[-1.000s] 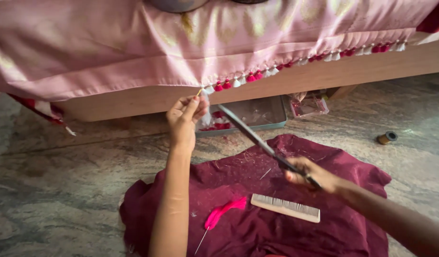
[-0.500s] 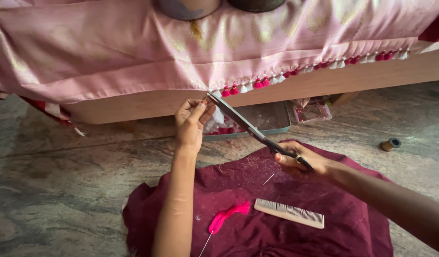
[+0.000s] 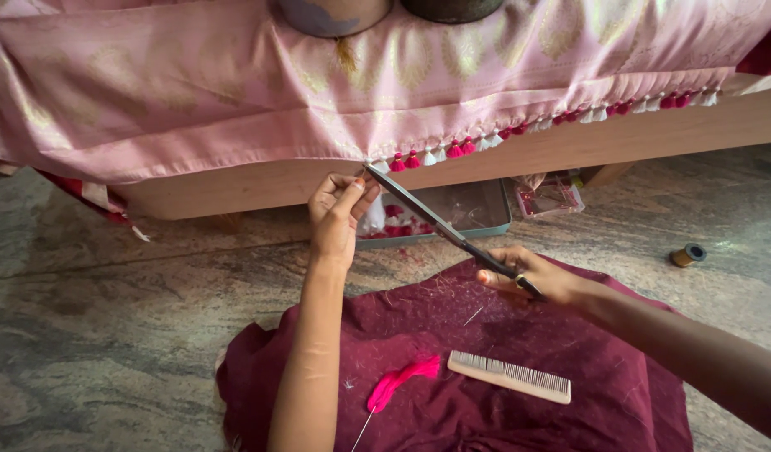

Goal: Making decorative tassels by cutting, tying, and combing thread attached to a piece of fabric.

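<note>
My left hand (image 3: 339,213) pinches the thread of a tassel at the hem of the pink cloth (image 3: 235,92), just below the row of pink and white tassels (image 3: 452,151). In my right hand (image 3: 532,276) is a long pair of dark scissors (image 3: 435,222); its blades point up-left and their tip meets my left fingertips at the hem. Both forearms reach over a maroon cloth (image 3: 502,351) spread on the floor. On it lie a bright pink thread bundle (image 3: 398,383) and a beige comb (image 3: 509,377).
The pink cloth drapes over a low wooden bed frame (image 3: 619,138). A shallow grey tray (image 3: 477,209) and a clear packet (image 3: 553,197) sit under it. A gold thread spool (image 3: 688,254) stands on the stone floor at right.
The scissors have swung up-left, from pointing beside my left hand to meeting its fingertips at the hem. My left hand stayed at the tassel edge.
</note>
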